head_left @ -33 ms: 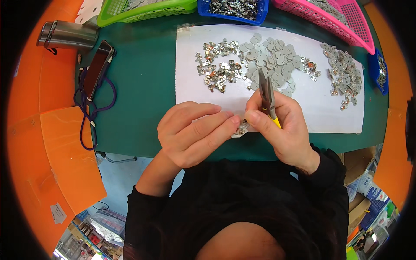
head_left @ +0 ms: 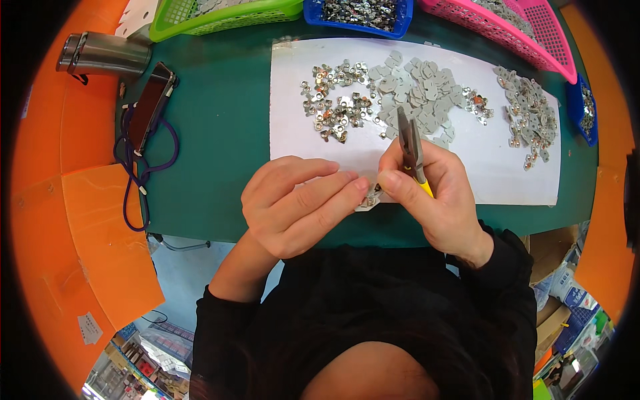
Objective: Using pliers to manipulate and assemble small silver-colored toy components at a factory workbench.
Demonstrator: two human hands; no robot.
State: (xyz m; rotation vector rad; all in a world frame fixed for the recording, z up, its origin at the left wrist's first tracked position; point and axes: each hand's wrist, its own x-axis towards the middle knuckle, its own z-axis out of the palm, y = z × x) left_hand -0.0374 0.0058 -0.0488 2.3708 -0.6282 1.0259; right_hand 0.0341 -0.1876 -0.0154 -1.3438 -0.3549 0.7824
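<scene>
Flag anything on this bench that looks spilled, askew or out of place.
Nothing looks spilled or damaged. The metal parts and grey pieces lie in loose heaps on the white sheet. One oddity: a phone with a purple cord lies beside the work, next to a steel flask.

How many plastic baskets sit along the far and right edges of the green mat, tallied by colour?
Green basket: 1
Blue baskets: 2
Pink basket: 1
Total: 4

green-topped table (head_left: pixel 220 133), bright orange panels (head_left: pixel 87 220) around it (left side mostly), pale blue floor (head_left: pixel 180 280) underneath, even lighting
</scene>
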